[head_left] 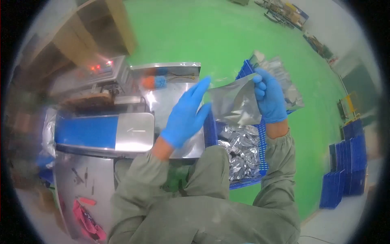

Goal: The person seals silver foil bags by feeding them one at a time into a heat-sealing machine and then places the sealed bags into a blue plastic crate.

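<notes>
A silver foil pouch (pixel 236 102) hangs in front of me, its upper right corner pinched between the thumb and fingers of my right hand (pixel 270 97). My left hand (pixel 186 114) is open beside the pouch's left edge, with fingers stretched out and thumb apart. Both hands wear blue gloves. Below the pouch, a blue plastic basket (pixel 263 156) holds a heap of shiny silver pouches (pixel 240 152). More silver pouches (pixel 280 75) lie in a second blue basket (pixel 245 70) behind my right hand.
Left of me stands a machine with a blue conveyor belt (pixel 86 132) and red lit displays (pixel 101 67). A steel work surface (pixel 162 97) lies beyond my left hand. Pink cloth (pixel 85 219) and small tools sit at lower left. Blue crates (pixel 343 171) are stacked at right.
</notes>
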### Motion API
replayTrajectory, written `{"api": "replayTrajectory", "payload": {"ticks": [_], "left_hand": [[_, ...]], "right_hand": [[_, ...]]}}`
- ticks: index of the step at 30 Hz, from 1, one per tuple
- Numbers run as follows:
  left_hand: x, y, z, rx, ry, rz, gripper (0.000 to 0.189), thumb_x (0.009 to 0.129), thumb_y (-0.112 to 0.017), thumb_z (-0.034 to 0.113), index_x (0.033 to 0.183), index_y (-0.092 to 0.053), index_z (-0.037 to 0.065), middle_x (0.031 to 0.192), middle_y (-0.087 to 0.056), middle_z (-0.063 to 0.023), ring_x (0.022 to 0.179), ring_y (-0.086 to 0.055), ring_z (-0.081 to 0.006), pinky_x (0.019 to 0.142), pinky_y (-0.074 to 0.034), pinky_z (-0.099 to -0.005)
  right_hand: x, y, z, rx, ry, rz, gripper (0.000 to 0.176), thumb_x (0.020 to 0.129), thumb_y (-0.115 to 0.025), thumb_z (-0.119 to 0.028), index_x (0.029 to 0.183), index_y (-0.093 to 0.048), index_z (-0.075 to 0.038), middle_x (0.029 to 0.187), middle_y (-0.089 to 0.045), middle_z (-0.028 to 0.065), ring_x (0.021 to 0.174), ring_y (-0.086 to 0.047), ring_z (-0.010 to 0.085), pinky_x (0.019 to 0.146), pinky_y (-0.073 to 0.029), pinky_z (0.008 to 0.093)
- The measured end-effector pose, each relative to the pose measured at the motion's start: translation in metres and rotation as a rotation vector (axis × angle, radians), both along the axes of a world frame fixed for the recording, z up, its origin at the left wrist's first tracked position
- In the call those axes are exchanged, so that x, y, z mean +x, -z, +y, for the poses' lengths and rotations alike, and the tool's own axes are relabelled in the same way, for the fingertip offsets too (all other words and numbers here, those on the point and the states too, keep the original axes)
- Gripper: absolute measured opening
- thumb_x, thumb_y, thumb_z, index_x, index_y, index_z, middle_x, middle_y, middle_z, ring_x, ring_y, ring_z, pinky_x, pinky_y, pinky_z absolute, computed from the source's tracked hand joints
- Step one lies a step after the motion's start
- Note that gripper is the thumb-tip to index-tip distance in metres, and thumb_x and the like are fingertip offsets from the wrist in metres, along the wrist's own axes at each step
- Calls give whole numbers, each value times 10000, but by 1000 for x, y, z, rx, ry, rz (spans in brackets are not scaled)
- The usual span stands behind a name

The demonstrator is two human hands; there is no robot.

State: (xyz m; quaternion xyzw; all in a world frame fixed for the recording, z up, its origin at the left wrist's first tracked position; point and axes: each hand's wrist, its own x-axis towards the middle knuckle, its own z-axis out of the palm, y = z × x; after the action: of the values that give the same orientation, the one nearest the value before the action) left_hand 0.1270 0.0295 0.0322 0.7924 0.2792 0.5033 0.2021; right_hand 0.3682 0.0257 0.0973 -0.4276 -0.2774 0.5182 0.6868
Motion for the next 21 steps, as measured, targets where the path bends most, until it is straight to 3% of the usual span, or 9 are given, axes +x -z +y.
{"api": "replayTrajectory", "payload": {"ticks": [1, 3, 6, 9, 12, 15, 16, 18, 21], "left_hand": [[5, -7, 7, 6, -12, -6, 506, 830, -591, 116, 1318, -456, 86, 1236, -532, -164, 1082, -517, -340, 938, -421, -373], [10, -17, 14, -374, 141, 8, 408, 838, -590, 138, 1236, -524, 81, 1136, -575, -160, 1011, -550, -331, 885, -444, -363], [-3, -6, 10, -403, 99, 229, 238, 843, -592, 148, 1066, -586, 65, 1011, -603, -149, 905, -584, -301, 796, -462, -361], [-20, 35, 8, -274, 12, 150, 130, 855, -578, 144, 924, -573, 34, 896, -606, -144, 801, -593, -278, 718, -462, -355], [-35, 71, 6, -400, -138, 17, 114, 873, -562, 136, 912, -549, 30, 853, -595, -146, 753, -588, -247, 702, -463, -340], [-41, 69, -1, -505, -169, -115, 128, 880, -562, 136, 942, -533, 29, 812, -586, -137, 719, -571, -224, 694, -462, -331], [-43, 72, 0, -509, -171, -118, 128, 880, -562, 136, 942, -533, 29, 812, -586, -137, 719, -571, -224, 694, -462, -331], [-46, 79, 5, -481, -112, -99, 150, 884, -566, 144, 974, -517, 33, 817, -589, -120, 718, -561, -214, 698, -463, -326], [-47, 62, 4, -592, -71, 63, 159, 879, -572, 143, 977, -505, 38, 817, -587, -114, 724, -555, -212, 706, -464, -323]], "right_hand": [[-11, -2, -4, -53, -43, 17, 115, 900, -539, -133, 794, -527, -91, 598, -489, -32, 428, -380, 37, 348, -279, 176], [-27, 3, -8, -101, -93, 39, 159, 895, -536, -154, 741, -526, -115, 571, -462, -43, 425, -383, 51, 356, -283, 187], [-48, 40, -4, -156, -179, 97, 120, 894, -544, -157, 787, -554, -103, 593, -494, -34, 458, -417, 42, 370, -307, 172], [-68, 80, 8, -124, -283, 37, 89, 896, -565, -158, 851, -585, -83, 630, -547, -21, 504, -463, 38, 417, -367, 172], [-71, 104, 12, -24, -338, -118, 170, 921, -533, -204, 979, -598, -58, 758, -614, 25, 632, -533, 89, 570, -449, 246], [-71, 85, -19, 60, -416, 254, 383, 960, -433, -223, 1268, -497, -4, 1073, -606, 114, 972, -583, 215, 864, -467, 325], [-64, 116, -24, 54, -419, 252, 383, 960, -433, -223, 1268, -497, -4, 1073, -606, 114, 972, -583, 215, 864, -467, 325], [-39, 194, -22, 104, -305, -198, 391, 895, -500, -116, 1270, -493, -5, 1123, -595, 128, 1023, -577, 220, 900, -462, 332], [-60, 157, -82, -51, -303, -234, 443, 809, -520, 0, 1251, -503, -1, 1129, -596, 114, 1023, -574, 192, 876, -468, 312]]}}
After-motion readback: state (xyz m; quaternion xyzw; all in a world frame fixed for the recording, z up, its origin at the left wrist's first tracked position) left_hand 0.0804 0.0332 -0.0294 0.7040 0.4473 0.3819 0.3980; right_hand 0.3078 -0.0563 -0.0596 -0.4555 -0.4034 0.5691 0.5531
